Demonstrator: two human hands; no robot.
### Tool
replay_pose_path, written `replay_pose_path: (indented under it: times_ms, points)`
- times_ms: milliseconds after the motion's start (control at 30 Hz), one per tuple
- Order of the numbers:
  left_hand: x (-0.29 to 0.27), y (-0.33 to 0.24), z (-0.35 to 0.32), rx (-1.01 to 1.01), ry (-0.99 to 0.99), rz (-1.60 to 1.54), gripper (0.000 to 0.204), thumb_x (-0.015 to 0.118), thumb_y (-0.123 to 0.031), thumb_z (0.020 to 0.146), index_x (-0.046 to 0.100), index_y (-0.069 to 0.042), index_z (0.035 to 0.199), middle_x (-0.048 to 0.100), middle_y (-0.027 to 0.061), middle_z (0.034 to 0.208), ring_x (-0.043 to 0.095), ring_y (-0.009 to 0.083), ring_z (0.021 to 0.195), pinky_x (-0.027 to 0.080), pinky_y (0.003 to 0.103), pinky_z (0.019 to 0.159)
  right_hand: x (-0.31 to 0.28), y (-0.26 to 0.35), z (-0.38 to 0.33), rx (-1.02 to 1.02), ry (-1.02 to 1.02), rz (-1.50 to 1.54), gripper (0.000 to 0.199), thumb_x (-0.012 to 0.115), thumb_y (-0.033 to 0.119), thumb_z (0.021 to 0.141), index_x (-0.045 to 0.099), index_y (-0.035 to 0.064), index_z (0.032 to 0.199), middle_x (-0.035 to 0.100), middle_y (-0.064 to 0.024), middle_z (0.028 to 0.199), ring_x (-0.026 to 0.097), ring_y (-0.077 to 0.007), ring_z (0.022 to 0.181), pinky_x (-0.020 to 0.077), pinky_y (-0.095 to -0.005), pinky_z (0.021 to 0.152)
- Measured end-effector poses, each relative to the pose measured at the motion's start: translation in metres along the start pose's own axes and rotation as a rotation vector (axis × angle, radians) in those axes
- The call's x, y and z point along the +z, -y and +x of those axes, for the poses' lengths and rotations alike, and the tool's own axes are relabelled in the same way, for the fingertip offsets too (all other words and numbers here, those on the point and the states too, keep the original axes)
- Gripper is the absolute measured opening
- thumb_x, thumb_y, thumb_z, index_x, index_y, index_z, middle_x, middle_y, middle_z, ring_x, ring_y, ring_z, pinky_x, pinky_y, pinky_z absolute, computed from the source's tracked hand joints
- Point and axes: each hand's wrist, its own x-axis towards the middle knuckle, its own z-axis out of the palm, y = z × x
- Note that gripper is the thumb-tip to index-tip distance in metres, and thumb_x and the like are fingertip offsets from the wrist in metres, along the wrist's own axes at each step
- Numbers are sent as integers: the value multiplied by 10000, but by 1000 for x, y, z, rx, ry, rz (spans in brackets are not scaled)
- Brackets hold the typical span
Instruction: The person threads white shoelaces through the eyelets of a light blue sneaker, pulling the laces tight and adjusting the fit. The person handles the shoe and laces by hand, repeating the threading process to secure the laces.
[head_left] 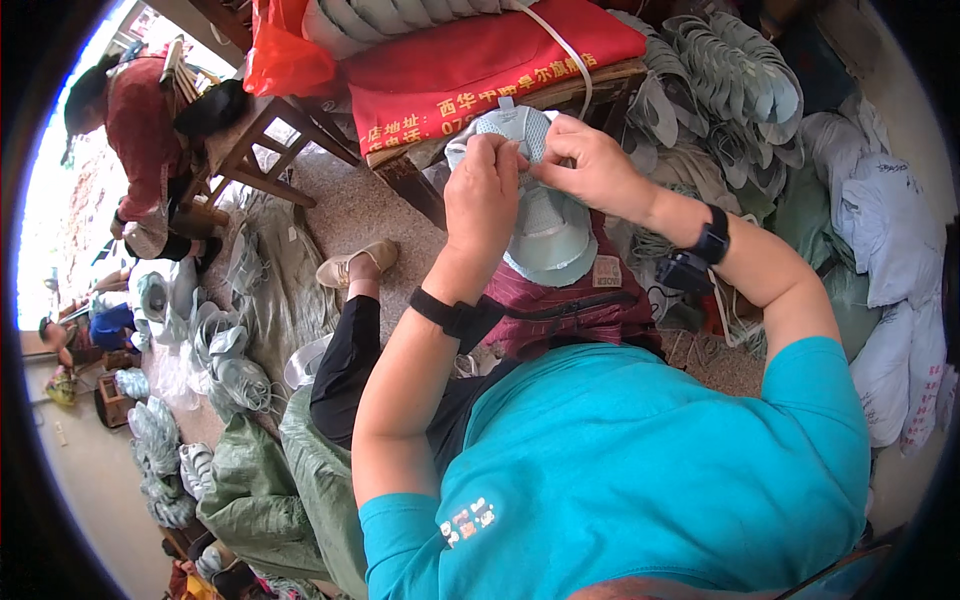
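A pale blue-grey shoe upper (552, 238) of mesh and smooth fabric hangs in front of me, over the dark red cloth (600, 312) on my lap. My left hand (483, 190) grips it from the left with bent fingers. From the right, my right hand (597, 172) pinches it with thumb and forefinger. The fingertips of both hands nearly meet at the middle of the upper. Any lace or thread between them is too small to make out. The upper's far, rounded part (515, 125) reaches the edge of the wooden bench (410, 190).
A red printed cloth (480, 75) covers the bench, with stacked grey shoe parts (390, 22) on it. More bundled uppers (725, 75) and white sacks (885, 235) stand right. Green sacks (260, 480) lie left. Beyond a wooden stool (265, 150), another person (145, 120) bends forward.
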Motion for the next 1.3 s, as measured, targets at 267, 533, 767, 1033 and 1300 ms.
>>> replay_pose_path:
  times_ms: [267, 533, 767, 1033, 1300]
  points:
    - [0, -5, 0, -8, -16, -54, 103, 550, -130, 970, 518, -33, 960, 672, 118, 774, 669, 303, 715, 514, 383, 638, -3, 10, -1, -17, 7, -56, 128, 706, 112, 817, 639, 25, 883, 554, -82, 896, 600, -213, 803, 491, -324, 721]
    - [0, -3, -4, -57, 7, -111, 106, 545, -130, 976, 514, -30, 964, 681, 120, 797, 672, 305, 737, 515, 383, 646, -20, 36, 8, -115, 252, -616, 197, 643, 250, 866, 625, 57, 902, 604, -119, 917, 648, -323, 829, 530, -429, 707]
    - [-3, -5, -7, -54, 10, -149, 101, 535, -120, 978, 514, -22, 965, 680, 121, 816, 668, 271, 737, 518, 363, 661, -20, 34, 18, -75, 363, -710, 184, 644, 222, 827, 649, 44, 877, 614, -120, 910, 650, -318, 853, 534, -433, 726]
    - [2, 2, -9, 40, -53, -117, 78, 548, -85, 959, 511, -17, 972, 675, 125, 805, 664, 256, 748, 510, 360, 664, -17, 17, 26, 62, 219, -133, 133, 659, 171, 853, 657, 38, 852, 624, -62, 806, 634, -207, 726, 507, -330, 644]
    - [10, 6, -13, -189, -160, -534, 84, 583, -88, 965, 562, -17, 1004, 616, 40, 882, 563, 83, 751, 474, 245, 666, -13, 32, 31, 351, 113, 647, 214, 571, 232, 994, 576, 19, 1007, 613, -26, 847, 643, -101, 631, 545, -237, 578]
